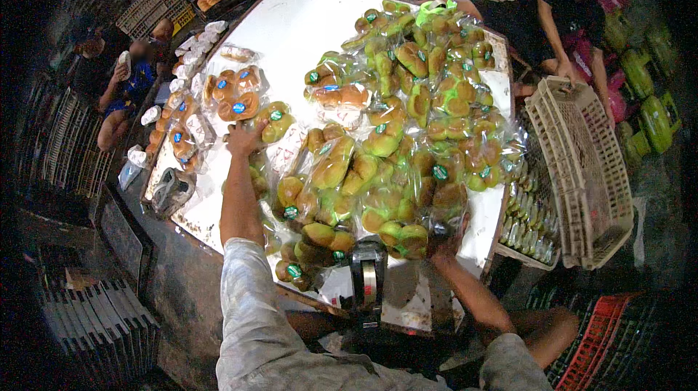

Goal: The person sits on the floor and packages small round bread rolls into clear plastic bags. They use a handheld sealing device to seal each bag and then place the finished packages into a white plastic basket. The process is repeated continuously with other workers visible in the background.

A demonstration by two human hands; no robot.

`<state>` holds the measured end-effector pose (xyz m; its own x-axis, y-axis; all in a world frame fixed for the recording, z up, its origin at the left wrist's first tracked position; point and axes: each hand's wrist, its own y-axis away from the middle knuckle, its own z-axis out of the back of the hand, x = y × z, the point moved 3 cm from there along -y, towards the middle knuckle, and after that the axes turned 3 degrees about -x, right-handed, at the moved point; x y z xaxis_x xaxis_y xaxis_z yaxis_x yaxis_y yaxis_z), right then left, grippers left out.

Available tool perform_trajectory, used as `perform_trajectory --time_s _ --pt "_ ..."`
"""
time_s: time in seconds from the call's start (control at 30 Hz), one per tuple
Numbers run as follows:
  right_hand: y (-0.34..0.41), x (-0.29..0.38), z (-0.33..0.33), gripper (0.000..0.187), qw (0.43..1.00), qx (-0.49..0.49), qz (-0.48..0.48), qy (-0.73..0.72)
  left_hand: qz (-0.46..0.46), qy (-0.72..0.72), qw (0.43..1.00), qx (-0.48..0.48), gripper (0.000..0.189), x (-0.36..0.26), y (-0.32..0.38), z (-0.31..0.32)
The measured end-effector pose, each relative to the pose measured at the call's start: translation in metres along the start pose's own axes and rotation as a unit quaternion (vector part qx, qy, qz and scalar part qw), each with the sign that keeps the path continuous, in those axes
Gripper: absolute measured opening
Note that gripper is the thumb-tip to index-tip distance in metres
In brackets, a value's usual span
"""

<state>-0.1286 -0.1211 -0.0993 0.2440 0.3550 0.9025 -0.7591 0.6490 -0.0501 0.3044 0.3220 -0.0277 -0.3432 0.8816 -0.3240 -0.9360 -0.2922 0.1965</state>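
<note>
On a white table lies a large heap of green and brown bread buns in clear plastic bags, many with green stickers. My left hand reaches to the left side of the heap and touches a bagged green bun; whether its fingers grip the bag is unclear. My right hand is at the near right edge of the heap, against a bag of darker buns, its fingers partly hidden. Between my arms stands a black tape dispenser with a roll of tape. Brown buns with blue stickers lie beyond my left hand.
A person at the right holds stacked beige plastic crates. Another person sits at the left, near white-wrapped items. A crate of bagged goods stands by the table's right edge. A red crate is at lower right.
</note>
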Motion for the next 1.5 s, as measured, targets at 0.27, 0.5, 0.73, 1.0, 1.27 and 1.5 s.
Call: perform_trajectory --time_s 0.27,0.5,0.73,1.0,1.27,1.5 --pt "-0.014 0.079 -0.009 0.062 0.954 0.134 0.059 0.262 -0.166 0.339 0.918 -0.125 0.048 -0.011 0.004 -0.007" --pt "0.0 0.026 -0.003 0.08 0.862 0.096 0.166 0.469 -0.344 0.503 0.783 -0.123 0.04 -0.134 0.153 0.087" --pt "0.009 0.075 0.004 0.098 0.893 0.093 0.183 0.4 -0.443 0.412 0.773 -0.192 0.039 -0.234 0.283 0.186" --pt "0.034 0.048 0.082 0.06 0.983 0.161 -0.086 0.03 -0.429 0.034 0.893 -0.132 0.035 -0.224 0.348 0.053" --pt "0.083 0.089 0.127 0.066 0.995 0.017 -0.04 -0.088 -0.518 0.037 0.814 -0.26 0.021 -0.23 0.439 0.058" --pt "0.131 0.249 0.169 0.117 0.937 -0.033 0.317 0.145 -0.649 0.111 0.75 0.069 0.027 -0.167 0.553 0.169"
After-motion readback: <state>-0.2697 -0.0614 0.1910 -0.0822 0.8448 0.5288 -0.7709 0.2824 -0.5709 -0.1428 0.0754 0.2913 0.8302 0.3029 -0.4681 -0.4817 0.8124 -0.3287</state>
